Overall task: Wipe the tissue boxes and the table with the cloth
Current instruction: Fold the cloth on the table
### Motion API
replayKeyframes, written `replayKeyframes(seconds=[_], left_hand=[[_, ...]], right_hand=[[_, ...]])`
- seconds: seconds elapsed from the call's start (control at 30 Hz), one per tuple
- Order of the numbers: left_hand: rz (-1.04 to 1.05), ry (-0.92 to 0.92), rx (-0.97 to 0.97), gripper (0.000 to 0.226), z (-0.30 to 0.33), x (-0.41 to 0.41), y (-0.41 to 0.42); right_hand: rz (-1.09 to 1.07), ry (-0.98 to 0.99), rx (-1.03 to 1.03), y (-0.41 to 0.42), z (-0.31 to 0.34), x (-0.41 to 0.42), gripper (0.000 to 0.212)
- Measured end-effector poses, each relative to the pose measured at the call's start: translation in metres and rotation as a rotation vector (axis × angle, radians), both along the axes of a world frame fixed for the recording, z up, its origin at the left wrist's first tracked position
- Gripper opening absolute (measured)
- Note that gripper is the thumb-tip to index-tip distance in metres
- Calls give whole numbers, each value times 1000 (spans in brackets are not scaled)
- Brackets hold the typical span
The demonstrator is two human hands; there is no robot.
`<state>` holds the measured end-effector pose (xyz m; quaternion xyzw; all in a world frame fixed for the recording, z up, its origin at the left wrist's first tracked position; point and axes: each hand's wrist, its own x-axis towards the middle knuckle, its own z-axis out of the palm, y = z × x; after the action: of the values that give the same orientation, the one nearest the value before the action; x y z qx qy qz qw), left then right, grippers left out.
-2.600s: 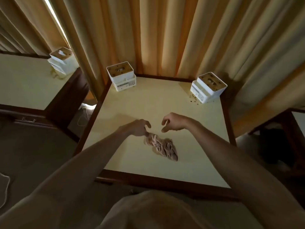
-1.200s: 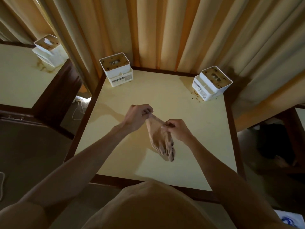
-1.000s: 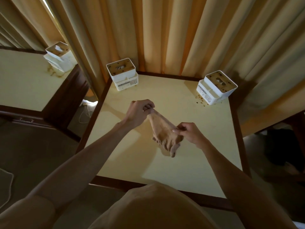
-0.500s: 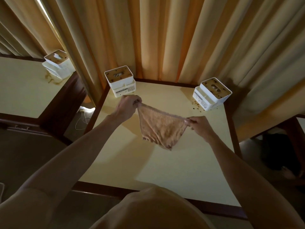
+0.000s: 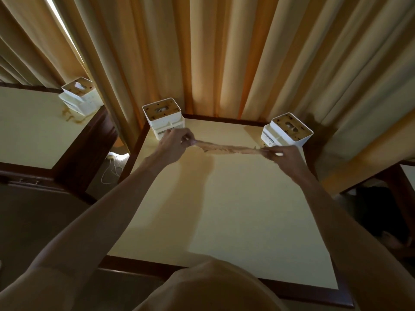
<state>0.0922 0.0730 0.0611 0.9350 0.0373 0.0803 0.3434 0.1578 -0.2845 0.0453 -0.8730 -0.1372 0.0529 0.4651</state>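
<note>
Since half a second ago the hands have drawn farther apart and the cloth (image 5: 226,148), which hung as a triangle, is now pulled taut into a thin band above the far part of the worktop (image 5: 224,209). Nearest, both bare forearms reach forward over the cream surface. The left hand (image 5: 174,143) pinches one end of the cloth with closed fingers; the right hand (image 5: 281,154) pinches the other end likewise. Beyond them, the left tissue box (image 5: 162,116) stands at the far left corner and the right tissue box (image 5: 288,132) at the far right corner, both against the curtain (image 5: 213,52).
</note>
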Motion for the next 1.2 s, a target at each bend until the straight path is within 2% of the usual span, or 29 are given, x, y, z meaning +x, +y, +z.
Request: replayKeyframes(seconds=[0.13,0.27,0.43,0.7,0.9,1.03,1.2], left_hand=[[-2,227,50,13,-56,-29,-9],[-42,359,45,3,-115,-74,-22],[-122,403,79,5,-154,-117,-32],[-190,369,146,11,-167,-150,-37],[-215,405,47,9,-166,-167,-40],[-125,456,-170,6,-166,-163,-40],[-6,400,-355,13,-151,-133,-37]], right_hand=[[37,104,-95,-8,-63,-29,20],[96,178,-190,-16,-119,-64,17],[107,272,-198,-32,-154,-98,22],[85,280,-215,-42,-162,-126,23],[104,293,-236,-57,-169,-146,21],[125,261,-262,-66,-166,-148,19],[53,178,-237,-52,-152,-122,14]])
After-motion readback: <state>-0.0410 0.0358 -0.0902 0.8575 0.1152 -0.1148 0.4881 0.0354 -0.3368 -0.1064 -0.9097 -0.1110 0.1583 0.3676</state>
